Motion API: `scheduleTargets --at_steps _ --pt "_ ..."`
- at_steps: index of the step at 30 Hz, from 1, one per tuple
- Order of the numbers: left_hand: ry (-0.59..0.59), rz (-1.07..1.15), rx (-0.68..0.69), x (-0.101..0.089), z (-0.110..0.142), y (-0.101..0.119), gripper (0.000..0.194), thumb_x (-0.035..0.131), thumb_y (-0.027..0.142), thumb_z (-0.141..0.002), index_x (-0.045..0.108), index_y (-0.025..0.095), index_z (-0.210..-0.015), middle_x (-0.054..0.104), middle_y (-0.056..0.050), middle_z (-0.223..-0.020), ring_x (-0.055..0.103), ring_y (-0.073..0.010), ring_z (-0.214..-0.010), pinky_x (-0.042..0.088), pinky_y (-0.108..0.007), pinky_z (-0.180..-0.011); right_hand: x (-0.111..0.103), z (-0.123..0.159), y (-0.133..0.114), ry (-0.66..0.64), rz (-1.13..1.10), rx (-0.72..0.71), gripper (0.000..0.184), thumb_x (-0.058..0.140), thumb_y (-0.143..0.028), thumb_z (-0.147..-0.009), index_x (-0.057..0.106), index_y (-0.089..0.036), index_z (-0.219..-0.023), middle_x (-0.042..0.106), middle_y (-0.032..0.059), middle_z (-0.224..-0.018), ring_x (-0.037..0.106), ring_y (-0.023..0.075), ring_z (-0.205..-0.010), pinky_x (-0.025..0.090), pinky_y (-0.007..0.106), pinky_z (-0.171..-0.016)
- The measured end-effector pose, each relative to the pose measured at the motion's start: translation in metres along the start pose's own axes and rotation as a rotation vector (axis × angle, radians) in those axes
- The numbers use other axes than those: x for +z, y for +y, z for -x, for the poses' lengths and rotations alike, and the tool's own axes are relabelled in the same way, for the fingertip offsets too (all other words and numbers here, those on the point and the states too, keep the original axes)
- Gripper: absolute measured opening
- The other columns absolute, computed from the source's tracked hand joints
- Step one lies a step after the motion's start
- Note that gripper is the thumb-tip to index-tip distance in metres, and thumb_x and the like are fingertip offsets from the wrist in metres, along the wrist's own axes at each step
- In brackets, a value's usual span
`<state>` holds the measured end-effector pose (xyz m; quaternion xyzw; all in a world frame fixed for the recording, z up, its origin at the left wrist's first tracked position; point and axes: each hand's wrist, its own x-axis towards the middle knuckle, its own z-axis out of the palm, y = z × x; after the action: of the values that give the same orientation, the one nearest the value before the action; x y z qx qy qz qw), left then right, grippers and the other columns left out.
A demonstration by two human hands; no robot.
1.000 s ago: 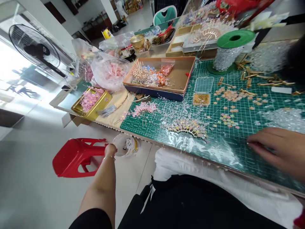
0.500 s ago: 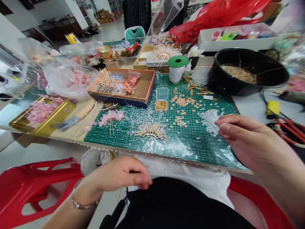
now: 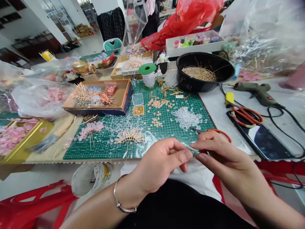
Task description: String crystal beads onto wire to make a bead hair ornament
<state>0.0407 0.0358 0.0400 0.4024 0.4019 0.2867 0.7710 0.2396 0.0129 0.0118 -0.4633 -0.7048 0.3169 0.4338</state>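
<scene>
My left hand (image 3: 164, 162) is closed in a pinch above the mat's front edge, its fingertips nearly meeting those of my right hand (image 3: 221, 160). My right hand's thumb and forefinger are also pinched. Something thin and clear seems to lie between the fingertips, too small to name. Just behind my right hand shows a tool with an orange-red handle (image 3: 222, 133), partly hidden by the fingers. Clear beads (image 3: 187, 117) lie heaped beyond it on the green cutting mat (image 3: 164, 132). To the left rest a beaded hair comb (image 3: 130, 136) and a pink beaded hairpin (image 3: 90, 129).
A box of beaded sprigs (image 3: 124, 106) and a green spool (image 3: 147, 68) stand behind. At right are a black basin (image 3: 205, 84), a glue gun (image 3: 257, 92), orange-handled scissors (image 3: 247, 116) and a phone (image 3: 264, 140). A white bucket (image 3: 83, 181) sits below the table edge.
My left hand has risen from my lap to meet my right hand, which has left the clear bead heap and come back toward me. The view has turned to the right.
</scene>
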Motion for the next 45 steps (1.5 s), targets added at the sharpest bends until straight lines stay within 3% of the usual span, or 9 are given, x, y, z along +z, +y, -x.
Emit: scheduleTargets --at_steps 3,6,12,19,27,30,36,40,45 --pt "0.039 -0.141 0.026 0.003 0.006 0.002 0.022 0.069 0.034 -0.089 0.062 0.014 -0.083 0.052 0.004 -0.062 0.041 -0.0054 -0.056 0.03 -0.02 -0.053 -0.01 -0.001 -0.008 -0.06 0.149 -0.118 0.021 0.062 -0.024 -0.094 0.059 -0.031 -0.113 0.067 0.0007 -0.099 0.065 0.0146 -0.09 0.054 0.023 -0.073" --pt "0.051 -0.213 0.029 0.007 0.009 0.004 0.021 0.068 0.033 -0.089 0.06 0.014 -0.083 0.046 0.006 -0.062 0.036 -0.006 -0.056 0.028 -0.021 -0.052 -0.016 -0.002 -0.016 -0.096 0.244 -0.215 0.013 0.057 -0.016 -0.095 0.059 -0.025 -0.104 0.069 0.0 -0.086 0.067 0.0115 -0.077 0.053 0.022 -0.07" --pt "0.051 -0.322 0.054 0.011 0.01 0.002 0.024 0.067 0.039 -0.089 0.06 0.016 -0.088 0.041 0.006 -0.061 0.034 -0.0073 -0.055 0.027 -0.023 -0.05 -0.014 0.0 -0.018 -0.078 0.286 -0.244 0.011 0.056 -0.013 -0.093 0.061 -0.022 -0.094 0.07 0.0004 -0.077 0.066 0.0109 -0.066 0.051 0.021 -0.057" --pt "0.028 -0.377 0.085 0.011 0.01 -0.002 0.02 0.064 0.035 -0.091 0.059 0.016 -0.088 0.041 0.007 -0.061 0.035 -0.0068 -0.055 0.03 -0.02 -0.05 -0.007 0.0 -0.014 -0.064 0.21 -0.291 0.017 0.055 -0.005 -0.091 0.065 -0.017 -0.099 0.072 0.0025 -0.081 0.068 0.0089 -0.073 0.054 0.017 -0.067" --pt "0.144 -0.874 0.409 0.006 0.014 -0.004 0.014 0.06 0.022 -0.093 0.068 0.014 -0.086 0.064 0.001 -0.071 0.056 -0.009 -0.065 0.042 -0.022 -0.062 -0.008 0.004 -0.013 -0.131 0.303 -0.285 0.019 0.051 -0.013 -0.098 0.062 -0.02 -0.111 0.072 0.0059 -0.102 0.069 0.0138 -0.091 0.056 0.024 -0.079" --pt "0.141 -1.025 0.503 0.004 0.017 -0.005 0.014 0.059 0.018 -0.094 0.069 0.012 -0.087 0.07 -0.002 -0.076 0.061 -0.0112 -0.07 0.044 -0.023 -0.066 -0.011 0.003 -0.015 -0.202 0.352 -0.312 0.02 0.049 -0.014 -0.099 0.06 -0.022 -0.114 0.069 0.0065 -0.108 0.069 0.0148 -0.093 0.055 0.024 -0.075" --pt "0.144 -0.968 0.432 0.004 0.018 -0.005 0.009 0.063 0.018 -0.092 0.07 0.014 -0.088 0.071 -0.001 -0.076 0.062 -0.0104 -0.068 0.046 -0.021 -0.065 -0.005 -0.003 -0.018 -0.246 0.321 -0.203 0.009 0.051 -0.019 -0.098 0.059 -0.023 -0.099 0.068 -0.0003 -0.081 0.065 0.0122 -0.066 0.05 0.025 -0.058" --pt "0.183 -0.934 0.405 0.002 0.016 -0.006 0.007 0.064 0.015 -0.09 0.069 0.015 -0.085 0.069 0.0 -0.072 0.061 -0.0098 -0.064 0.045 -0.02 -0.061 0.002 0.0 -0.018 -0.189 0.299 -0.159 0.009 0.052 -0.018 -0.097 0.059 -0.023 -0.1 0.068 -0.0013 -0.077 0.067 0.0115 -0.067 0.049 0.022 -0.058" --pt "0.142 -1.131 0.506 -0.003 0.015 -0.012 0.017 0.055 0.016 -0.094 0.067 0.012 -0.081 0.068 -0.004 -0.074 0.062 -0.0141 -0.069 0.044 -0.027 -0.064 0.003 -0.002 -0.017 -0.268 0.446 -0.355 0.016 0.046 -0.011 -0.096 0.058 -0.019 -0.091 0.068 0.0073 -0.087 0.063 0.0189 -0.07 0.048 0.032 -0.059"
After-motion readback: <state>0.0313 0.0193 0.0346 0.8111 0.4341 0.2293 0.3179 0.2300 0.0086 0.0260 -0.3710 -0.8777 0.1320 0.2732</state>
